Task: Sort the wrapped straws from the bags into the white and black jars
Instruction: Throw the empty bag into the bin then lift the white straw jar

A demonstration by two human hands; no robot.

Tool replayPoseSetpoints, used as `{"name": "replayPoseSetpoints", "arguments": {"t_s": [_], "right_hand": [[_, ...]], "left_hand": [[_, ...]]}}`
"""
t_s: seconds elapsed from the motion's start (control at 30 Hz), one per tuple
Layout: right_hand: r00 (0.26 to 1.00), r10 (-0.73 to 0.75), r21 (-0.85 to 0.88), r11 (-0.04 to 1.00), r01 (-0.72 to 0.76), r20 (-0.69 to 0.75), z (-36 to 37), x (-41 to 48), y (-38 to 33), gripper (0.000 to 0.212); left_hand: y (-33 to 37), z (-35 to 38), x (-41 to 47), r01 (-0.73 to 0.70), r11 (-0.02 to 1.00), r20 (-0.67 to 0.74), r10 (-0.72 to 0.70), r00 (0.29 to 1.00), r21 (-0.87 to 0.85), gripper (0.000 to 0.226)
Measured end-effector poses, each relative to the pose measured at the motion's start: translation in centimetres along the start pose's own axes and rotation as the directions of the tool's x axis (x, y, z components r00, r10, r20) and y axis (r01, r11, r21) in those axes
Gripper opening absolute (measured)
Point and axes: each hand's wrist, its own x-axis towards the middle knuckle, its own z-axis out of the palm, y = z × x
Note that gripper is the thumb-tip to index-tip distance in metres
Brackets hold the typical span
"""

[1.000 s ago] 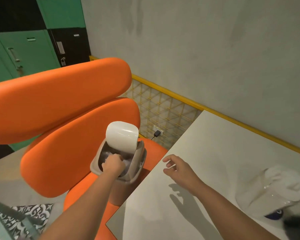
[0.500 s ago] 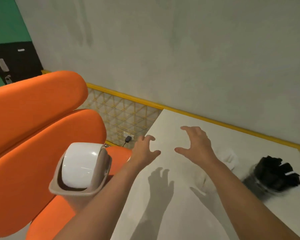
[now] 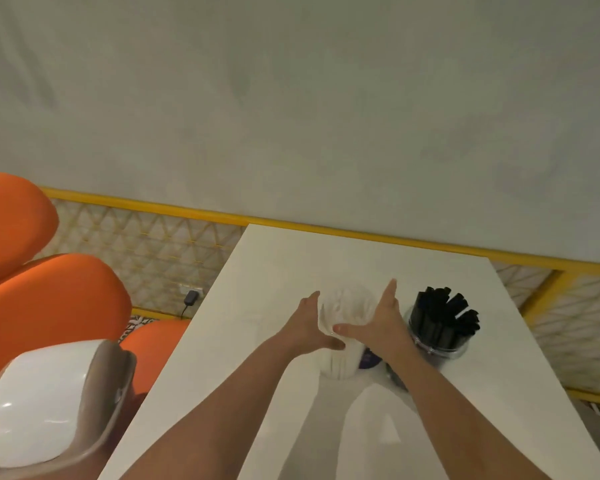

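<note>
Head view: left hand (image 3: pixel 305 327) and right hand (image 3: pixel 378 323), both spread wide, are cupping the white straw jar (image 3: pixel 343 327) standing mid-table just left of the black straw jar (image 3: pixel 437 327); a careless squeeze could tip it.

**Colours on my feed**

I see a white table (image 3: pixel 291 265), white straws (image 3: pixel 347 306), black straws (image 3: pixel 444 317), orange cushions (image 3: pixel 49 306), a white-lidded beige bin (image 3: pixel 111 393), a grey wall (image 3: pixel 291 98), yellow trim (image 3: pixel 187 211) and yellow lattice-patterned panels (image 3: pixel 146 251).
</note>
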Motion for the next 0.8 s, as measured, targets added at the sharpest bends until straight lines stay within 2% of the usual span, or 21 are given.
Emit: {"name": "replayPoseSetpoints", "arguments": {"t_s": [0.07, 0.13, 0.17, 0.27, 0.3, 0.5, 0.67, 0.8], "right_hand": [[0.996, 0.061, -0.001, 0.998, -0.061, 0.071, 0.1, 0.7, 1.0, 0.137], [0.98, 0.083, -0.017, 0.997, -0.081, 0.183, 0.4, 1.4, 1.5, 0.138], [0.973, 0.063, -0.041, 0.998, -0.055, 0.222, 0.4, 2.1, 1.7, 0.13], [0.965, 0.016, -0.137, 0.99, 0.021, 0.262, -0.1, 3.7, 0.9, 0.071], [0.965, 0.001, -0.133, 0.991, 0.035, 0.262, -0.3, 4.6, 0.5, 0.067], [0.963, -0.02, -0.212, 0.974, 0.079, 0.269, -1.6, 11.0, -5.0, 0.091], [0.944, 0.001, -0.168, 0.984, 0.058, 0.329, -2.4, 14.9, -7.6, 0.061], [0.934, 0.028, -0.16, 0.987, 0.032, 0.356, -1.9, 17.4, -7.6, 0.059]], "left_hand": [[-0.2, 0.5, 0.8, -0.004, 1.0, 0.026, 0.005, 1.0, -0.023, 0.11], [-0.5, 0.8, 1.5, -0.022, 0.999, 0.042, 0.024, 0.999, -0.048, 0.1], [-0.6, 0.8, 1.8, -0.028, 0.998, 0.055, 0.031, 0.998, -0.053, 0.094], [-0.8, -0.1, 3.1, -0.027, 0.999, 0.049, 0.028, 0.998, -0.02, 0.093], [-0.8, -0.7, 3.8, -0.032, 0.999, 0.031, 0.033, 0.999, -0.017, 0.094], [1.3, -5.1, 8.7, -0.065, 0.997, -0.096, 0.062, 0.993, -0.032, 0.095], [1.6, -7.0, 13.1, -0.024, 0.999, -0.131, 0.02, 0.991, -0.028, 0.092], [0.6, -7.1, 15.7, 0.048, 0.997, -0.127, -0.054, 0.99, -0.053, 0.095]]}}
